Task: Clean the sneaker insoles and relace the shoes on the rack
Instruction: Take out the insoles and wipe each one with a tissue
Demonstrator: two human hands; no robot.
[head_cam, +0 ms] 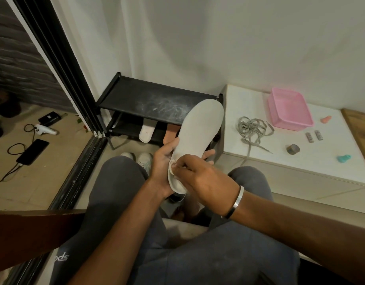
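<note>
A pale grey insole (198,130) is held up in front of the black shoe rack (140,95), toe end pointing away. My left hand (163,163) grips it from beneath near the heel, thumb on its left edge. My right hand (200,173) pinches a small white wipe (173,166) against the heel end. A white insole (146,131) and an orange-brown one (171,133) lie on the rack's lower shelf. A pair of white sneakers (139,158) stands on the floor by my left knee. Loose grey laces (252,130) lie in a tangle on the white table (280,161).
On the table sit a pink plastic basin (288,109), two small batteries (313,136), a grey lump (293,149), a teal piece (344,158) and an orange piece (325,119). A wooden board (360,128) lies at its right edge. A mirror with a black frame (60,58) stands to the left.
</note>
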